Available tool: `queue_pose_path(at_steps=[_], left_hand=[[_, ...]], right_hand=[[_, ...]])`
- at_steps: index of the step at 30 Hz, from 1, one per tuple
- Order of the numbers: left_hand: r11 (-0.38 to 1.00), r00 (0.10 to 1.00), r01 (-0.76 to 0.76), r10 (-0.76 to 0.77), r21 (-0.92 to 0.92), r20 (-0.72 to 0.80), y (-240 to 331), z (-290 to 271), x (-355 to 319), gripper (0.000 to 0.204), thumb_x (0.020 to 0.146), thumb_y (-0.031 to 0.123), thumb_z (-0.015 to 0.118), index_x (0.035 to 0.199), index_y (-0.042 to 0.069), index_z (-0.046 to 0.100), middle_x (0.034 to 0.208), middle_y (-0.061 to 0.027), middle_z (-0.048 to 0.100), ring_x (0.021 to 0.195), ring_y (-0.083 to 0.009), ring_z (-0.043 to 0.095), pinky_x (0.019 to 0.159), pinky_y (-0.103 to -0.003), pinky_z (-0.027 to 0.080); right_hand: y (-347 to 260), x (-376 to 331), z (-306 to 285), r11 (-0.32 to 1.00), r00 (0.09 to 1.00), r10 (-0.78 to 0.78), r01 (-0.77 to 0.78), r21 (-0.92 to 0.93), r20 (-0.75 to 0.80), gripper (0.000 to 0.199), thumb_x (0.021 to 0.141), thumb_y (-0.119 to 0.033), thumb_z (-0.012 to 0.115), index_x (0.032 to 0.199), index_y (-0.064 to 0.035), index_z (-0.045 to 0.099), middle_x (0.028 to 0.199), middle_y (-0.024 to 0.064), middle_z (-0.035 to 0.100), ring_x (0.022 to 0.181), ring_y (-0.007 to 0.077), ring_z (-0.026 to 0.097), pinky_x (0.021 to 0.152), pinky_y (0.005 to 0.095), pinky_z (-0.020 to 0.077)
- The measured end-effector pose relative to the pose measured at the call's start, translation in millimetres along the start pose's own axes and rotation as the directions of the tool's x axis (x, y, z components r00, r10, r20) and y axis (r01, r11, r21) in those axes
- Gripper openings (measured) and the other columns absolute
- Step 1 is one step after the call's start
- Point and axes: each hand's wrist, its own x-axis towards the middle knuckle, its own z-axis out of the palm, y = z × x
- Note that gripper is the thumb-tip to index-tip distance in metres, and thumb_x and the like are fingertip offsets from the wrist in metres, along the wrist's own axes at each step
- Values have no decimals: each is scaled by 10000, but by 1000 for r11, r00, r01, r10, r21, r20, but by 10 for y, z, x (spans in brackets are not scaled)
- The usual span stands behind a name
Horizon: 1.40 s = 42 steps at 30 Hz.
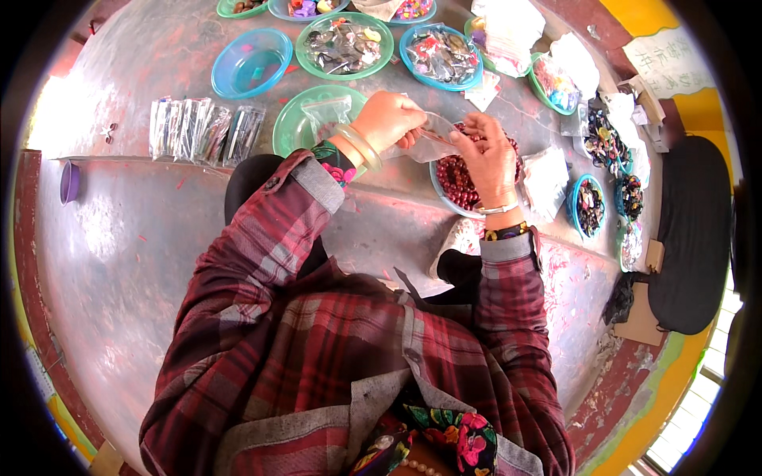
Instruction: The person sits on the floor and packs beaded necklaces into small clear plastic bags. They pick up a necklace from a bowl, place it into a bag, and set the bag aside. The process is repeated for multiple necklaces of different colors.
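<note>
My left hand (387,120) is closed, its fingertips pinching the edge of a small clear plastic bag (432,149). On the bag's other side, my right hand (487,157) has its thumb and fingers bent together at the plastic. Whatever is inside the bag is too blurred to make out. Under my right hand stands a bowl holding strings of dark red beads (458,181), partly hidden by that hand. A green plastic bowl (282,127) lies beside my left wrist, with a clear zip bag (327,111) in it.
Flat packets (208,131) lie in a row at left. Farther back are an empty blue bowl (252,63), a green bowl of packets (389,49) and a blue bowl of packets (481,78). At right stand a small bowl of dark beads (589,208) and a black oval object (692,234).
</note>
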Motion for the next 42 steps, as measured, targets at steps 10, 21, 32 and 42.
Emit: queue_pose_path(at_steps=[10,21,32,42], left_hand=[[893,999,18,6,-450,51,193,-71,-62,155,833,156,616,760,20,621,681,-30,583,565,-74,519,475,-174,370],[919,991,-128,106,-374,-79,213,-222,-57,332,861,328,609,936,7,648,750,-19,604,680,-76,542,596,-197,409],[904,871,115,107,-412,479,218,-28,-216,463,860,286,609,1232,45,472,1013,-36,564,914,-139,568,852,-315,472],[814,933,147,75,-562,352,1,14,-74,310,901,143,543,1194,50,506,1111,-75,566,903,-205,612,834,-388,511]], right_hand=[[493,-45,312,759,896,99,-350,549,434,655,694,-148,785,1248,-11,464,1162,48,553,1074,176,497,927,320,389],[11,-19,261,247,905,59,-422,872,421,371,861,-75,584,1205,-16,458,1138,130,569,995,273,587,808,347,529],[-18,6,100,305,911,232,-402,863,341,275,832,-117,647,1093,-99,561,1080,22,589,902,101,558,749,242,469],[-21,39,31,441,940,235,-329,835,247,235,849,-142,637,1066,-56,606,1175,26,559,1036,110,508,901,262,410]])
